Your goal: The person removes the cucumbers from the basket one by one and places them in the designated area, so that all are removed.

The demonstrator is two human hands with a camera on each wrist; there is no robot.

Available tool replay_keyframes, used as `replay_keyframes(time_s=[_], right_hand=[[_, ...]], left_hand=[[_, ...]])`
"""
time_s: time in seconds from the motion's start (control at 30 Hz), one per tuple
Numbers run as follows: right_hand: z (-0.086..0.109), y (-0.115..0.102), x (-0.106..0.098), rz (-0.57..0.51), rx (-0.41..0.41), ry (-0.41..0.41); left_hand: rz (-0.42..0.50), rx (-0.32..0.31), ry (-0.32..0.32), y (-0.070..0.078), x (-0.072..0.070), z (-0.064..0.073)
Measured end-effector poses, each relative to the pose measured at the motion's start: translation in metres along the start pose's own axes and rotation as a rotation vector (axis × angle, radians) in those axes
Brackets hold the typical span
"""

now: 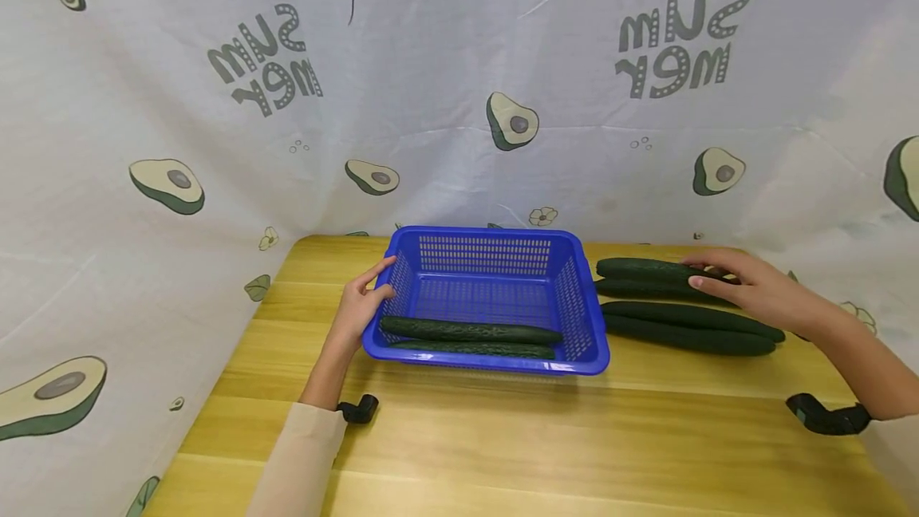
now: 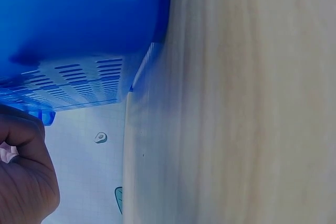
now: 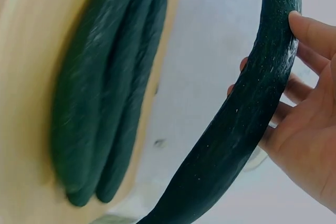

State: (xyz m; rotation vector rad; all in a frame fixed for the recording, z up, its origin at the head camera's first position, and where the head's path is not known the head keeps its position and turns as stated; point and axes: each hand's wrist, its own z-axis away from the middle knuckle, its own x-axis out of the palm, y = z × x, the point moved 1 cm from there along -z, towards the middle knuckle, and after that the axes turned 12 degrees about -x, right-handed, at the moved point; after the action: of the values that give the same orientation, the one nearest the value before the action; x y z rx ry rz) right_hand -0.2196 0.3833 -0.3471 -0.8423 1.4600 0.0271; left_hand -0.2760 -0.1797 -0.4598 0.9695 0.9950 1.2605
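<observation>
Green cucumber (image 1: 635, 268) held in the right hand (image 1: 764, 291) beside a blue basket (image 1: 488, 363)

From the head, the cucumber's long axis runs left to right, one end pointing at the basket's right wall. In the right wrist view it slants from upper right to lower left with a gentle bend; whether its far end touches anything cannot be told. The right hand's thumb and fingers are clamped on it from opposite sides, while the left hand (image 1: 362, 305) has its fingers and thumb on the basket's left rim, gripping it.

Yellowish wood with visible grain makes up the tabletop (image 1: 459, 437). Around it hangs a pale sheet (image 1: 445, 62) printed with avocados, flowers and the word "summer" reversed.

The held cucumber is slender and dark green, its skin glossy and finely dotted. Three more cucumbers (image 1: 685, 319) lie on the tabletop right of the basket, roughly parallel to one another. Inside, along the basket's near wall, two bumpy-skinned ones (image 1: 470, 330) lie side by side.
</observation>
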Motion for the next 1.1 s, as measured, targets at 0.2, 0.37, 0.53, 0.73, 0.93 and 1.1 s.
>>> replay_keyframes(time_s=[0.2, 0.37, 0.53, 0.73, 0.93, 1.1], right_hand=[[0.026, 0.025, 0.006, 0.018, 0.040, -0.003], [0.040, 0.042, 0.023, 0.014, 0.013, 0.025], [0.044, 0.046, 0.040, 0.067, -0.006, 0.009], [0.041, 0.045, 0.057, 0.107, -0.031, -0.028], [0.041, 0.045, 0.069, 0.126, -0.060, -0.009], [0.043, 0.046, 0.078, 0.142, -0.085, 0.025]], left_hand=[[-0.001, 0.006, 0.015, 0.001, -0.001, 0.001], [0.000, 0.004, 0.012, 0.001, -0.003, 0.001], [-0.010, 0.002, 0.008, 0.001, -0.003, 0.000], [-0.019, 0.008, 0.015, 0.002, -0.001, 0.001], [-0.028, 0.013, 0.021, 0.001, 0.001, 0.000], [-0.038, 0.010, 0.024, -0.001, 0.002, 0.000]])
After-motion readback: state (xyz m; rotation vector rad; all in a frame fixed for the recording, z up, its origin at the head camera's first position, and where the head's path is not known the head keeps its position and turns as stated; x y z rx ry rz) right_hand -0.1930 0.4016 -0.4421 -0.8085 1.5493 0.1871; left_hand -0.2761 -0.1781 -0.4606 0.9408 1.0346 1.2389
